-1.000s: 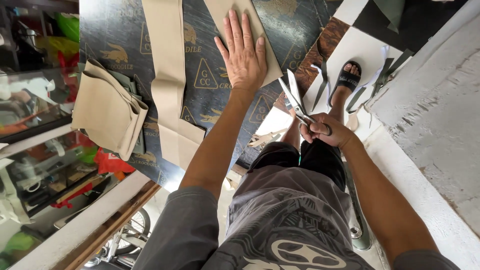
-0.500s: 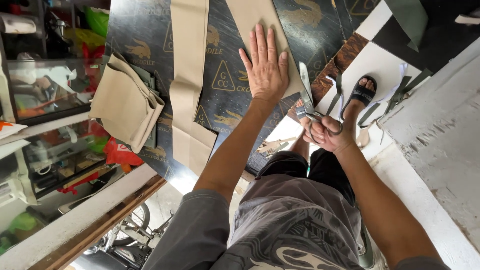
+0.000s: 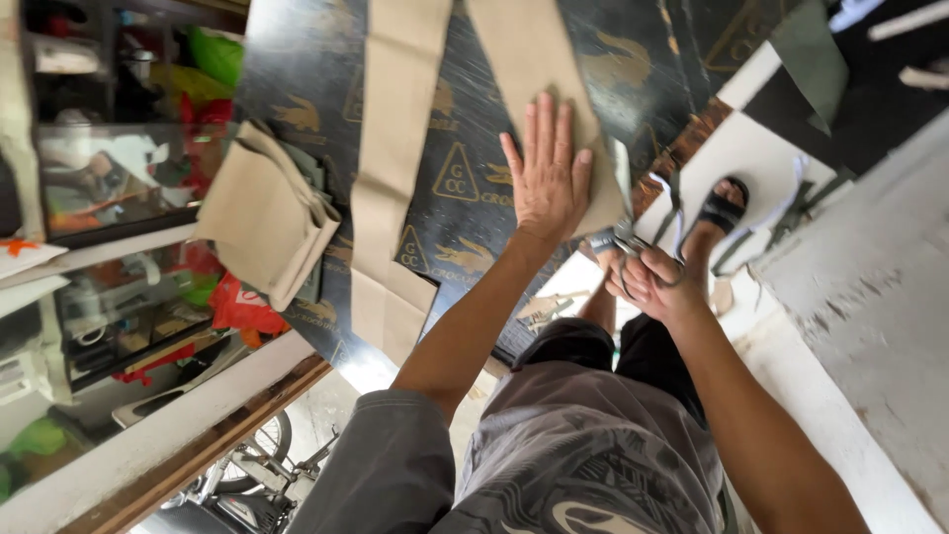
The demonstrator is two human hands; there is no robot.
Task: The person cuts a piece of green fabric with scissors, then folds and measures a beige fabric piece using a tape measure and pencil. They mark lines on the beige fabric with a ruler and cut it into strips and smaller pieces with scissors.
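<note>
Cloth strip (image 3: 539,89) pinned flat under a spread palm while scissors (image 3: 633,222) meet its edge on a dark board (image 3: 474,198).

Tan and narrow, the cloth strip runs from 12 o'clock down toward the centre of the view, where the left hand (image 3: 549,178) lies open on it, fingers splayed and pressing down. Just at 3 o'clock of that hand, the right hand (image 3: 657,282) is closed around the scissors' handles, the blades pointing up along the strip's right edge. A second tan strip (image 3: 390,168) lies on the board at 9 o'clock of the left hand, well apart from it, and a folded tan pile (image 3: 262,213) sits farther out at 9 o'clock. A sandalled foot (image 3: 720,213) rests on the pale floor at 2 o'clock of the right hand.
</note>
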